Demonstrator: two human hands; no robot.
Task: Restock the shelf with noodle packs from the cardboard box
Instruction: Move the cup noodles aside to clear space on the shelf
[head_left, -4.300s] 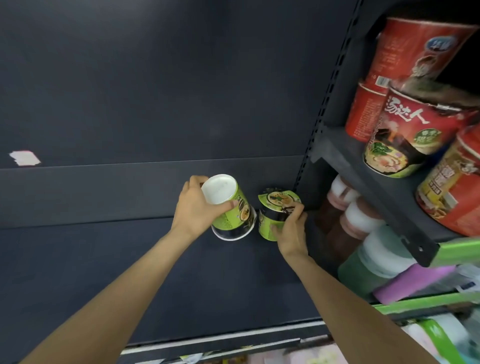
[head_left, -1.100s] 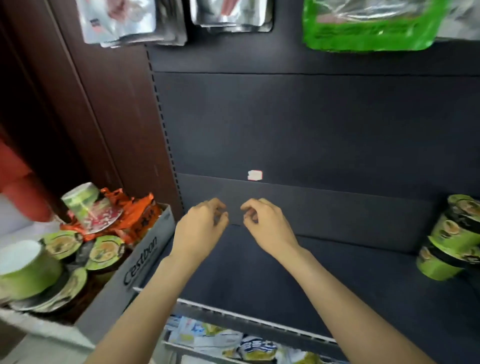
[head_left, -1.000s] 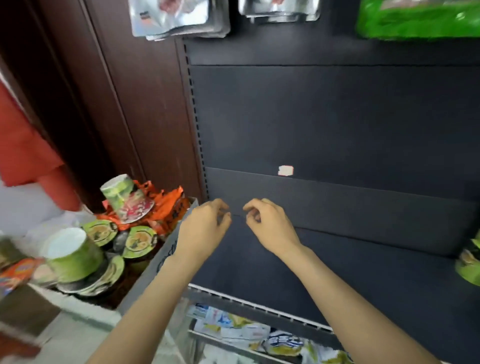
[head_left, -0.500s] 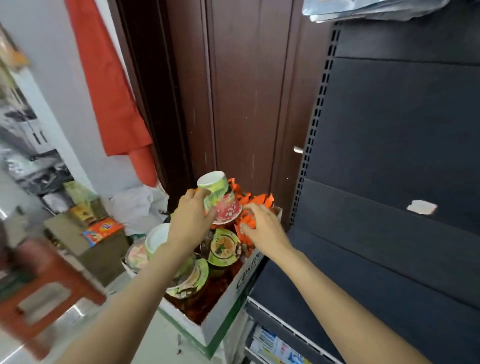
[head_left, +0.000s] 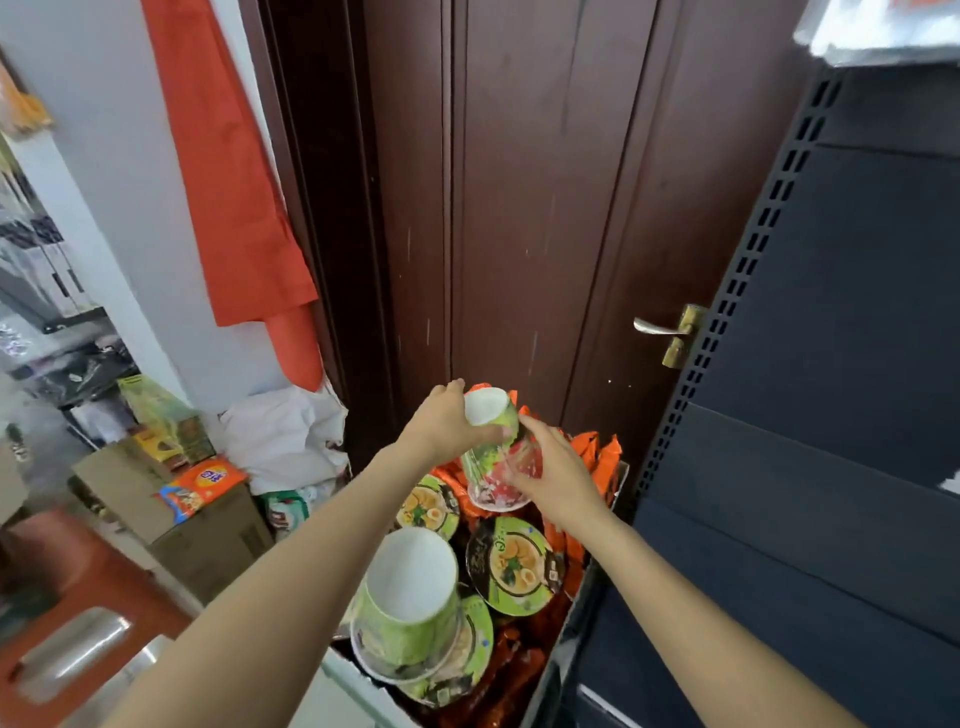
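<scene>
An upside-down green and pink noodle cup (head_left: 491, 421) stands at the far end of the cardboard box (head_left: 358, 680). My left hand (head_left: 441, 423) grips its white base from the left. My right hand (head_left: 545, 467) wraps its lower side from the right. Nearer me lie another upside-down green cup (head_left: 410, 597), green-lidded cups (head_left: 511, 564) and orange packs (head_left: 597, 462). The dark shelf (head_left: 779, 597) is at the right.
A dark brown door (head_left: 519, 208) with a metal handle (head_left: 660, 328) rises behind the box. An orange cloth (head_left: 234, 182) hangs at the left. Brown cartons (head_left: 208, 540), a white bag (head_left: 285, 436) and a red stool (head_left: 78, 597) crowd the floor at left.
The view swung left from the shelf to the box. Both hands left the two cups on the shelf, crossed empty, and now hold the upside-down cup at the box's far end.
</scene>
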